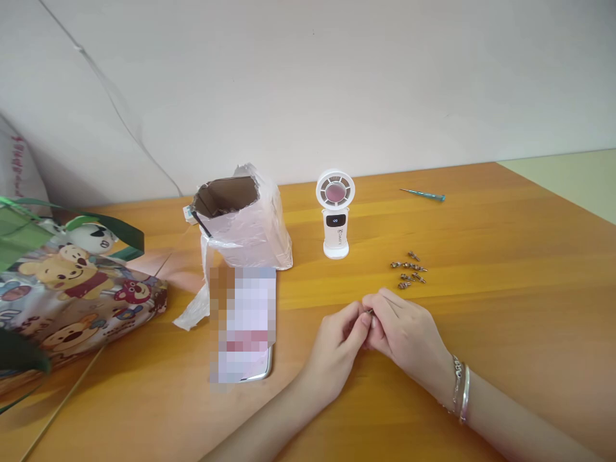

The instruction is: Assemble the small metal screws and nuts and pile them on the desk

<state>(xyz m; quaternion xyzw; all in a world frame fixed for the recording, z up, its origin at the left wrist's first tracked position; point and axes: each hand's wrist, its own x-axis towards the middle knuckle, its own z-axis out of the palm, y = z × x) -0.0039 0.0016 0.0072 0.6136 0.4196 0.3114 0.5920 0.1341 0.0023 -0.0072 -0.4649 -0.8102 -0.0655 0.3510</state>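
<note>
Far left: printed bag [81,301], slumped on table [510,276], bulky, strap poking out; poor side for moving. Next, open box [248,234] in torn clear wrap, tail of wrap trailing on the wood; likely snag. Phone [246,327] in front of box, flat, mostly pixelated; mind when sliding left. Fan [335,221] beyond the hands, upright on small base, probably easy to tip. Left hand [339,340]: thumb and fingers closed in tight pinch, meeting right fingertips. Held between both hands: small metal piece [369,312], only a dark sliver showing; exact shape, can't tell. Probably light, stiff, hard to break, slick, quick to roll if dropped. Best taken by thumb and fingertip across the thickest part. Right hand [407,327]: fingers curled in on same piece, no clear gap. Loose metal parts [408,265] just beyond, clustered; lift singly, by the wider end. Screwdriver [426,195] farther back, well apart. Bracelets [463,393] on right wrist; could drag. Far right: slanting table edge, pale green surface [572,183] past it. Most room right of right hand; near edge, out of view.
</note>
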